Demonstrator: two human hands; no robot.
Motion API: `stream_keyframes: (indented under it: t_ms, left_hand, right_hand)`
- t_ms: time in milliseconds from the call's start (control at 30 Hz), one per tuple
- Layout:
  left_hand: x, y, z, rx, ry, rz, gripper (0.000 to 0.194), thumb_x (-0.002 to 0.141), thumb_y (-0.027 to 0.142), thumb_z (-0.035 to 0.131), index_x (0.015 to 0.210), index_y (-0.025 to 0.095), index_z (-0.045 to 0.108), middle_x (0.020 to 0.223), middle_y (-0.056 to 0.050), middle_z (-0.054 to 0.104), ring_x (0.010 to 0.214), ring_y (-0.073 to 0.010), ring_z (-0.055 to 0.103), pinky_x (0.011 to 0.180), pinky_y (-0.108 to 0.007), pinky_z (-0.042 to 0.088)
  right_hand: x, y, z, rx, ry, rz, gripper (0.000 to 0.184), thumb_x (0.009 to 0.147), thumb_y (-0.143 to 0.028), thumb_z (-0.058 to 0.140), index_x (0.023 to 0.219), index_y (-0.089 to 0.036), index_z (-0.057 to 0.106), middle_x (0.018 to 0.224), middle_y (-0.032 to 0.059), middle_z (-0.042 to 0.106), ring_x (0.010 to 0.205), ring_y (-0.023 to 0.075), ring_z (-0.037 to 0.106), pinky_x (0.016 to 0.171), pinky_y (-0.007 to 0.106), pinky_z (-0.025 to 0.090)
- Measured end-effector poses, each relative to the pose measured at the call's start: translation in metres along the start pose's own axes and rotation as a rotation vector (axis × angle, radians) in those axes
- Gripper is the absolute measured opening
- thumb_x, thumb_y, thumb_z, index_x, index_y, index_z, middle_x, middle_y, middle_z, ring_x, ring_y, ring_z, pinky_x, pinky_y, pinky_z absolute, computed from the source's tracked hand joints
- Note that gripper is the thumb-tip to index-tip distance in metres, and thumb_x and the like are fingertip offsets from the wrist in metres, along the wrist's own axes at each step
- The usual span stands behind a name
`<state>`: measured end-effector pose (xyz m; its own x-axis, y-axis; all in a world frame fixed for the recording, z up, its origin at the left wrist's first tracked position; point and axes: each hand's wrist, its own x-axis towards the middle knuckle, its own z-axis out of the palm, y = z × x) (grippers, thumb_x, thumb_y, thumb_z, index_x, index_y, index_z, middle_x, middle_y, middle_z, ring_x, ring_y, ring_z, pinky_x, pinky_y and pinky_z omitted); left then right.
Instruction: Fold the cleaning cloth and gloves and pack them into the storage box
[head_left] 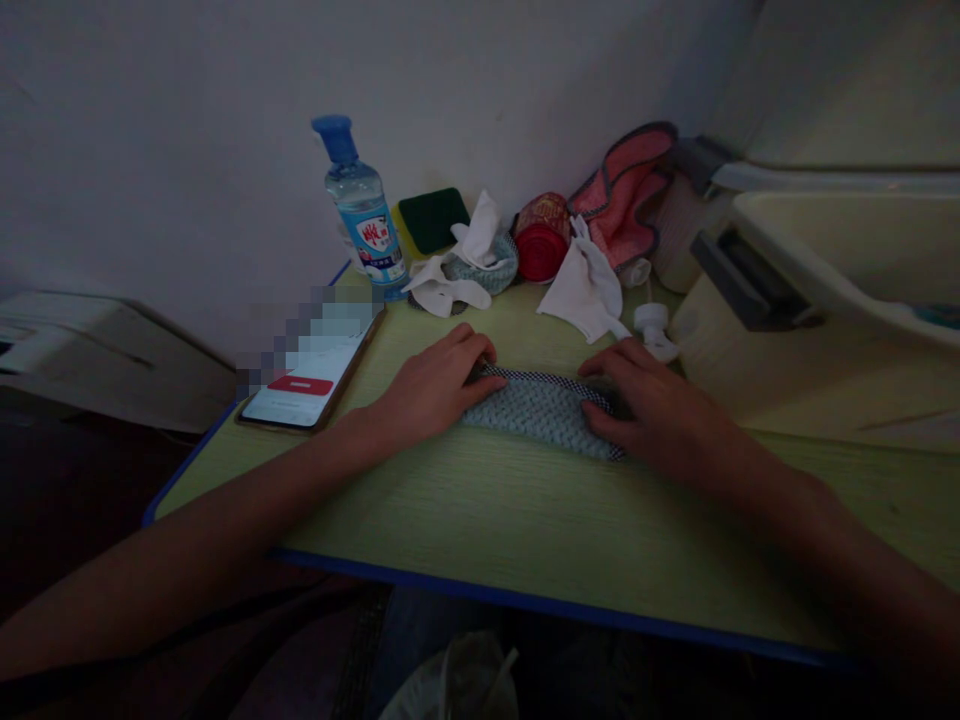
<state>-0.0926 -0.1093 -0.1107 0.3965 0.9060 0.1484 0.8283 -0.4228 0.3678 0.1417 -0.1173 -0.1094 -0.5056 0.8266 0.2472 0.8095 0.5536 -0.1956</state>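
Note:
A pale blue-green textured cloth (536, 405) with a black-and-white checked edge lies folded into a narrow strip on the table. My left hand (450, 380) grips its left end, the thumb lying over the near side and the fingers behind the far edge. At the other end, my right hand (637, 400) pinches the cloth between thumb and fingers. Both hands rest low over the tabletop (480, 520). The fingertips behind the cloth are partly hidden.
Along the wall stand a blue-capped bottle (367, 215), a green-and-yellow sponge (433, 220), crumpled white pieces (585, 290), a red container (541, 240) and a pink cloth (622, 190). A phone (307, 370) lies at left. White drawers (825, 370) border the right; a white pump top (654, 325) is nearby.

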Motion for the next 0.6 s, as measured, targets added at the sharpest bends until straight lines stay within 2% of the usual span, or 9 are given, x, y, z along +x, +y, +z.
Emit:
stream_keyframes:
  t_ms: [133,233,400,500,600]
  left_hand:
    - [0.003,-0.005,0.001,-0.056,-0.01,-0.008,0.016,0.081,0.029,0.058,0.083,0.015,0.052,0.091,-0.004,0.052,0.082,-0.0168,0.05,0.074,-0.031,0.041]
    - [0.004,-0.006,0.002,-0.157,0.012,0.005,0.015,0.078,0.025,0.061,0.079,0.016,0.049,0.086,-0.002,0.053,0.079,-0.0154,0.049,0.073,-0.029,0.041]
    - [0.003,-0.002,0.002,-0.282,0.033,0.012,0.014,0.078,0.023,0.059,0.08,0.018,0.045,0.074,0.002,0.053,0.067,-0.013,0.049,0.061,-0.025,0.038]
    - [0.003,-0.001,0.002,-0.358,0.159,0.089,0.015,0.077,0.019,0.058,0.079,0.018,0.044,0.073,0.002,0.053,0.066,-0.0124,0.05,0.059,-0.024,0.038]
    - [0.003,-0.001,0.002,-0.441,0.321,0.223,0.016,0.077,0.02,0.059,0.077,0.019,0.043,0.076,0.001,0.054,0.07,-0.0119,0.052,0.063,-0.025,0.043]
  right_hand:
    - [0.005,0.007,0.0,0.134,-0.019,-0.037,0.006,0.073,-0.022,0.051,0.076,-0.02,0.047,0.084,0.006,0.054,0.077,0.0189,0.054,0.064,0.03,0.043]
    - [0.006,0.008,-0.001,0.197,-0.037,-0.03,0.008,0.07,-0.022,0.051,0.075,-0.02,0.045,0.076,0.0039,0.052,0.071,0.0173,0.051,0.059,0.028,0.04]
    - [0.005,0.006,-0.003,0.257,-0.036,-0.008,0.009,0.071,-0.022,0.051,0.076,-0.021,0.044,0.072,0.0021,0.053,0.065,0.0146,0.05,0.056,0.025,0.038]
    - [0.005,0.004,-0.008,0.288,-0.047,0.014,0.01,0.07,-0.021,0.051,0.075,-0.021,0.043,0.068,0.0007,0.054,0.06,0.0136,0.051,0.054,0.025,0.037]
    - [0.006,0.001,-0.012,0.305,0.037,0.009,0.011,0.069,-0.021,0.052,0.072,-0.021,0.042,0.064,-0.0004,0.055,0.057,0.014,0.052,0.053,0.026,0.038]
